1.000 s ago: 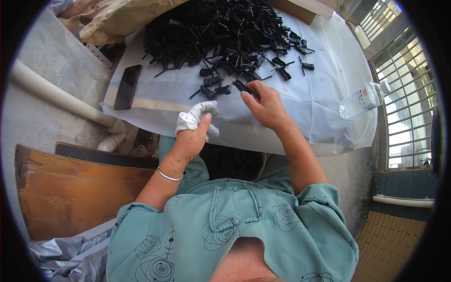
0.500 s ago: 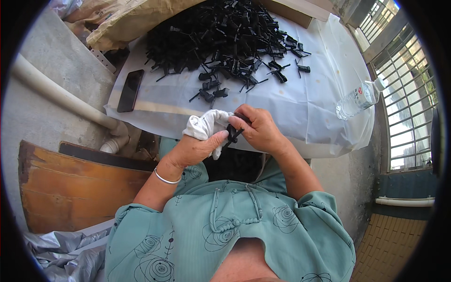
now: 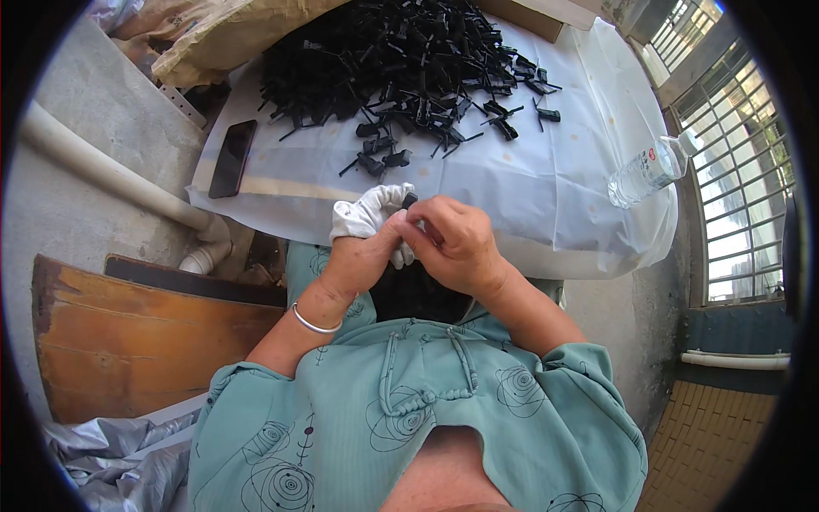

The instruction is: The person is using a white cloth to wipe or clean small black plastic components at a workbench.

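My left hand (image 3: pixel 360 254), in a white glove (image 3: pixel 365 213) that leaves the thumb bare, is closed around a small black plastic part (image 3: pixel 409 200). Only the top end of that part shows, above the thumb. My right hand (image 3: pixel 458 243), bare, presses against it from the other side with thumb and fingers pinched together. Most of the part is hidden between the two hands. Just beyond them, on the table, lies a heap of similar black plastic parts (image 3: pixel 384 72) with thin stems, a few strewn at its near edge.
White plastic sheeting (image 3: pixel 529 196) covers the table. A dark phone (image 3: pixel 233 160) lies at its left edge, a clear water bottle (image 3: pixel 646 173) on its side at the right. Brown paper (image 3: pixel 230 43) and a cardboard box (image 3: pixel 533 17) border the heap. A pipe (image 3: pixel 119 175) runs along the left.
The black part has turned and risen between my fingers, so less of it shows. My right hand has curled in closer over it, and my left wrist has shifted slightly right.
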The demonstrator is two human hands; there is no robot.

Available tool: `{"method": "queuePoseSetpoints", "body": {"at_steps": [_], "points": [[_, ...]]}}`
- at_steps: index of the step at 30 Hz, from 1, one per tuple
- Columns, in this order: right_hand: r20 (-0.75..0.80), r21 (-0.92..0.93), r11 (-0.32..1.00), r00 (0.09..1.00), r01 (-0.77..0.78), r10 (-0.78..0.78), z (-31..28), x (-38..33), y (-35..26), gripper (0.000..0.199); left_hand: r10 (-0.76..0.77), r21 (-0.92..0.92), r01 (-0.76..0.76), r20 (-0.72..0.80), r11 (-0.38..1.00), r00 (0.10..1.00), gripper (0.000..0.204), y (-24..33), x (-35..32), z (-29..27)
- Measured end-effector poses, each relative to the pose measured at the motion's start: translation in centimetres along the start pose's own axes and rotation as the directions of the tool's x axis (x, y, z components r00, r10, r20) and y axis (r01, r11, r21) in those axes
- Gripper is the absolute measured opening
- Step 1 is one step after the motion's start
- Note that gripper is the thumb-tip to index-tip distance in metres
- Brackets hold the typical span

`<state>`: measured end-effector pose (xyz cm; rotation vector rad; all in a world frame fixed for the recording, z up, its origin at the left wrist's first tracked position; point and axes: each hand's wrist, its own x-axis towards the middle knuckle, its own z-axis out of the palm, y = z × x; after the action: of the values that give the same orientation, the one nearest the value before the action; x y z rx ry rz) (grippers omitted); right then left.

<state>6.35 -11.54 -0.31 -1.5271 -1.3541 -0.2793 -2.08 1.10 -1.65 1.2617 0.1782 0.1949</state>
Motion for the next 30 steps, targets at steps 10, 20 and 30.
{"method": "queuePoseSetpoints", "body": {"at_steps": [10, 20, 30], "points": [[0.083, 0.171, 0.869, 0.886, -0.464, 0.456, -0.7, -0.5, 0.8, 0.018, 0.012, 0.193, -0.010, -0.013, 0.981, 1.000, 0.028, 0.6, -0.3, 0.1], [0.178, 0.141, 0.753, 0.764, -0.643, 0.620, 1.6, -1.2, 0.7, 0.027, 0.526, 0.686, -0.420, 0.063, 0.594, 0.848, 0.027, -1.1, 0.3, 0.3], [0.321, 0.214, 0.702, 0.728, -0.679, 0.606, -0.2, -1.2, 1.0, 0.026, 0.444, 0.490, -0.389, 0.004, 0.780, 0.896, 0.028, -1.8, 0.7, -0.6]]}}
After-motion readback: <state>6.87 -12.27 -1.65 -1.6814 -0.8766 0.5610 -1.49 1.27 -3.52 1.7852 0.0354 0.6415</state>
